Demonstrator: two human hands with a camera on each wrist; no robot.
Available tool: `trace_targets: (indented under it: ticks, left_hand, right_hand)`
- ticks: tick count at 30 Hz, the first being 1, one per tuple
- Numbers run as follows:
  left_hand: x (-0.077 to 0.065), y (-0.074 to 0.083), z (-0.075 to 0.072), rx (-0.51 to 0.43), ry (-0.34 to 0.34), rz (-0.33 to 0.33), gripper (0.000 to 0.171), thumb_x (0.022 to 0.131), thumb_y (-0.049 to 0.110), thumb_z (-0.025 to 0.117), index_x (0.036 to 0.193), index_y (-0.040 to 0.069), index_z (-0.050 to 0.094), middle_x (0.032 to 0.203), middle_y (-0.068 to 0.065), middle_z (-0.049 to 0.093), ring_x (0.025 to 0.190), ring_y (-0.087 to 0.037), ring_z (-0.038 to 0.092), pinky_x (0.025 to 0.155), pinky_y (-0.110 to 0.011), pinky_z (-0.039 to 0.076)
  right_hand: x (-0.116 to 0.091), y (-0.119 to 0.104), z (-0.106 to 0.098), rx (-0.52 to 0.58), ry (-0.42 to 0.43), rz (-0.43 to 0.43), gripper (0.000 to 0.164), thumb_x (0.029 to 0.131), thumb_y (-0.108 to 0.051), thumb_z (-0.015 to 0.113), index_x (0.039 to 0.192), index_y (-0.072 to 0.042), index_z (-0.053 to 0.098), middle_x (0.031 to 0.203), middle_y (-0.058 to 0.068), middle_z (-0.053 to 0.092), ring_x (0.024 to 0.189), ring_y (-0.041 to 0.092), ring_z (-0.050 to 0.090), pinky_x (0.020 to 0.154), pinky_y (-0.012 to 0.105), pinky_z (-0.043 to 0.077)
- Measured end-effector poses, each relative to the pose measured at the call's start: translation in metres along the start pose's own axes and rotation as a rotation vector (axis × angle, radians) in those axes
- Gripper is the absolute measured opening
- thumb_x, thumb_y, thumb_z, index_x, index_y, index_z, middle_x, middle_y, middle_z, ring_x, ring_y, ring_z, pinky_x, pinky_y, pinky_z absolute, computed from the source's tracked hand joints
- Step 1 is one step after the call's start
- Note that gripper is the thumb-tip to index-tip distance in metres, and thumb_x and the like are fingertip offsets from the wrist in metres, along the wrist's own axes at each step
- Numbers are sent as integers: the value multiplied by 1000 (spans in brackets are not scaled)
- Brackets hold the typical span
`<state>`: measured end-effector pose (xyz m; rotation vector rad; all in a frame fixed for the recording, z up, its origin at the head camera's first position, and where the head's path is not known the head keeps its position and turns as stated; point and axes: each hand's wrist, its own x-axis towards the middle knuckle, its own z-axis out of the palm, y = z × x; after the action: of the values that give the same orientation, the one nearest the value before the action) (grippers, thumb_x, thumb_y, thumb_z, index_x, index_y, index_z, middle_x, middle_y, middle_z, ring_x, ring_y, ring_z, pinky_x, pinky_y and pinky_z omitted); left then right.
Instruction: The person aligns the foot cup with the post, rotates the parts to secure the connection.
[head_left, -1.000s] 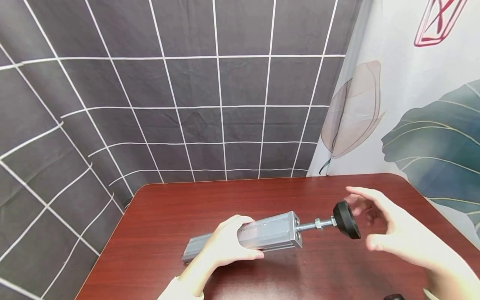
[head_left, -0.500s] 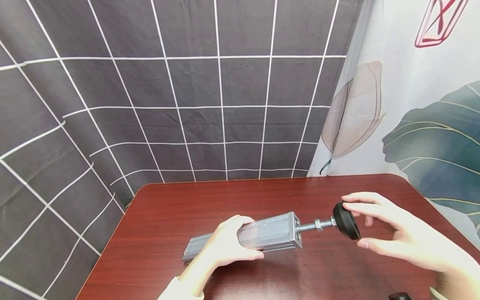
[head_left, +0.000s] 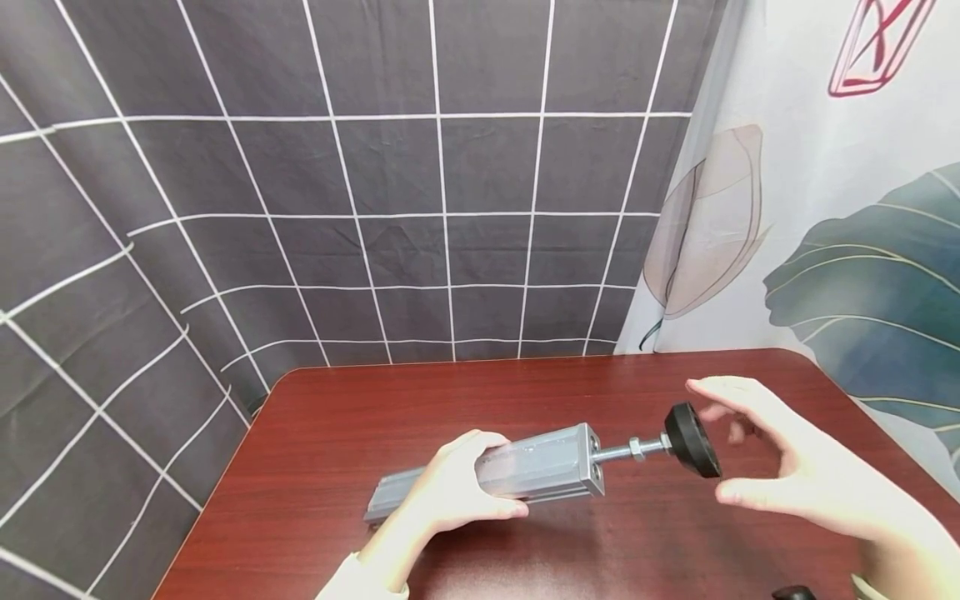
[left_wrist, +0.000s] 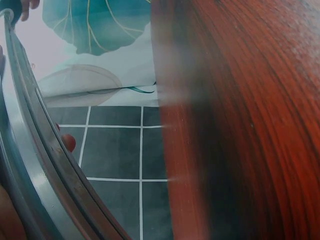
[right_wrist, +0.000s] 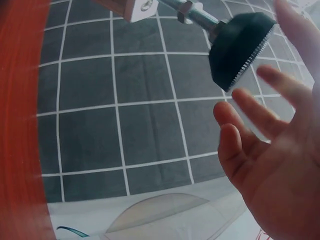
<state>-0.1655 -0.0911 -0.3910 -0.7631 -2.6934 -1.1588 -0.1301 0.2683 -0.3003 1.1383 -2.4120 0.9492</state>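
A length of grey aluminium profile [head_left: 542, 460] is held over the table, slanting up to the right. My left hand [head_left: 450, 492] grips it from above, thumb on the near side and fingers across the far side. Out of its right end plate runs a threaded rod [head_left: 617, 454] with hex nuts, ending in a black levelling foot [head_left: 692, 442]. My right hand [head_left: 795, 462] is spread around the foot's outer face, its fingers bent but off the rim. In the right wrist view, the foot [right_wrist: 239, 47] shows a ridged edge, with fingertips beside it.
The red-brown wooden table [head_left: 480, 400] extends beneath both hands. Part of a small black object [head_left: 793, 592] shows at its near edge, lower right. A dark grid-patterned curtain [head_left: 390, 167] hangs behind, with a white leaf-printed curtain [head_left: 795, 208] on the right.
My right hand closed in until its fingers and thumb were at the foot's rim, then spread away from it. My left hand and the profile have stayed in place.
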Motion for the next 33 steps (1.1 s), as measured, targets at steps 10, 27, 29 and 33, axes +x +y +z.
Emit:
trace_targets:
  ticks: [10,27,29,33]
  left_hand:
    - [0,1,1,13,-5,6,65,56,50,84,110,22,61,101,13,59,88,-5,54,77,-25,46]
    - [-1,2,2,5,-11,6,64,57,49,84,110,22,60,101,13,59,88,-5,54,77,-26,46]
    - [-1,2,2,1,-6,9,64,57,49,85,110,22,61,101,13,59,88,-5,54,77,-26,46]
    - [-1,2,2,0,-3,8,64,57,49,85,110,21,61,100,13,59,87,-5,54,77,-26,46]
  right_hand:
    - [-1,2,3,35,-48,-50,82,58,6,82,131,3,46,126,3,46,92,5,46,73,17,39]
    - [-7,1,1,55,-28,66,95,57,-5,84,139,0,37,121,0,49,96,7,48,75,18,39]
    - [-9,1,0,43,-22,16,97,54,1,85,138,5,36,129,7,45,98,8,48,76,19,38]
    - [-10,1,0,31,-18,-46,91,54,9,82,135,9,40,132,14,42,98,9,49,74,19,38]
